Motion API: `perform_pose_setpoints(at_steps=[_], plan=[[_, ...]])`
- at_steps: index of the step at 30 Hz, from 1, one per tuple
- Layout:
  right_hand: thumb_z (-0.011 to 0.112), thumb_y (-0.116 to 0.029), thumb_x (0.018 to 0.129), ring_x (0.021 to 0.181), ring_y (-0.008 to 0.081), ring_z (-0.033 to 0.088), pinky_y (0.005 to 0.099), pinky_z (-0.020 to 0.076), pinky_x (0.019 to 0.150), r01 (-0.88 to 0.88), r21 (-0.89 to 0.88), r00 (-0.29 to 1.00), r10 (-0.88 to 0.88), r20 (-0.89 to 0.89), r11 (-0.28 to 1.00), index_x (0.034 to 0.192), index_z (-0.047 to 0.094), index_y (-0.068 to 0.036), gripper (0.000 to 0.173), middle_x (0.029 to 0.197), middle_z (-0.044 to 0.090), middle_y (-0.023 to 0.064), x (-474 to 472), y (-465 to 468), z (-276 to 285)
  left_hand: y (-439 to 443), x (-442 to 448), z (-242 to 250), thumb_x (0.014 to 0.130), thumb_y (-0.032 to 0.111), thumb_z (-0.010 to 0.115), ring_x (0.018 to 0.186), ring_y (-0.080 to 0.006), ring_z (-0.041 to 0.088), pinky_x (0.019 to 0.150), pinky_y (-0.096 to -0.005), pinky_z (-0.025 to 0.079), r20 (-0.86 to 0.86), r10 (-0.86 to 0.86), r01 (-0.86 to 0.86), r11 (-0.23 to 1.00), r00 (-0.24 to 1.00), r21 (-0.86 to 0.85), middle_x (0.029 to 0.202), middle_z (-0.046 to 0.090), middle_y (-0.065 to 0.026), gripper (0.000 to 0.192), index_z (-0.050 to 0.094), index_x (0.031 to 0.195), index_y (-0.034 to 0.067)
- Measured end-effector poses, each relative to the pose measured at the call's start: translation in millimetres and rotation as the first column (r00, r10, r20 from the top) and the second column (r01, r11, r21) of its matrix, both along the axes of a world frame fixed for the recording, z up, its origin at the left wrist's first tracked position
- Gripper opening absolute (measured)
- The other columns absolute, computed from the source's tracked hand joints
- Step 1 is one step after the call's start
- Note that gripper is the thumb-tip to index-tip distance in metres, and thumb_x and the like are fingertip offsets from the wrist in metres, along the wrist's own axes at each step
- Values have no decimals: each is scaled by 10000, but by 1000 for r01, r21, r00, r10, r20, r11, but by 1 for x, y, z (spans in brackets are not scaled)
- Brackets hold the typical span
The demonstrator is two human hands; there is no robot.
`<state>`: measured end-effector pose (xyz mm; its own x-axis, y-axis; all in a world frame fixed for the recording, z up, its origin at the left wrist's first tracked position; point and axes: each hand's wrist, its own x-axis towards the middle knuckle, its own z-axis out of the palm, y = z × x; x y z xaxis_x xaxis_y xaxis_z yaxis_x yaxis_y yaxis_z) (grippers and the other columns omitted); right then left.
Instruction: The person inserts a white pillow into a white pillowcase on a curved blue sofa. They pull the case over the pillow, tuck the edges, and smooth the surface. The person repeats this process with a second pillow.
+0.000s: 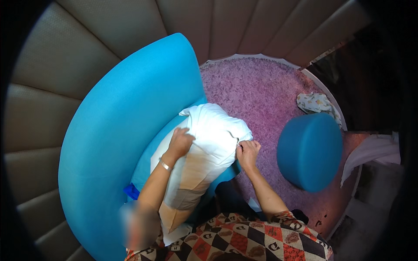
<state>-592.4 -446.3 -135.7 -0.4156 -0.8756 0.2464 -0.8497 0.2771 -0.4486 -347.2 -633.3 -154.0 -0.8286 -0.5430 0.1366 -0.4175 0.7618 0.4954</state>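
A long pillow (192, 181) with tan, grey and white panels lies lengthwise on the seat in front of me. White cloth (215, 137), which looks like a pillowcase, is bunched over its far half. My right hand (249, 152) pinches the cloth's right edge. On the other side, my left hand (180, 142), slightly blurred and wearing a bracelet (165, 165), has its fingers curled at the left edge of the cloth. The fingertips of that hand are partly hidden. The pillow's near end rests close to my body.
The turquoise curved sofa (107, 130) wraps around the left, before a padded panel wall (42, 117). A round blue ottoman (310, 153) stands on the pink carpet (248, 88), with patterned fabric (315, 102) behind it. White cloth (372, 153) hangs at far right; a blue item (131, 191) lies on the seat.
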Motion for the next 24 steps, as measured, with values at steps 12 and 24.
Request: perform_pose_setpoints(at_steps=[12, 24], plan=[[708, -136, 763, 1018, 264, 565, 464, 303, 993, -70, 106, 997, 71, -5, 992, 1080, 637, -60, 334, 1015, 631, 95, 47, 83, 60, 109, 79, 73, 704, 18, 666, 989, -290, 619, 918, -437, 417, -48, 107, -101, 989, 993, 109, 837, 682, -103, 158, 714, 840, 83], [746, -152, 709, 869, 198, 580, 457, 347, 992, -329, 42, 940, 332, -79, 943, 813, 681, -105, 132, 815, 608, 18, 126, 70, 69, 137, 81, 105, 708, 22, 691, 919, -264, 605, 900, -401, 405, -109, -9, 20, 995, 994, 99, 799, 663, -82, 155, 721, 851, 75]])
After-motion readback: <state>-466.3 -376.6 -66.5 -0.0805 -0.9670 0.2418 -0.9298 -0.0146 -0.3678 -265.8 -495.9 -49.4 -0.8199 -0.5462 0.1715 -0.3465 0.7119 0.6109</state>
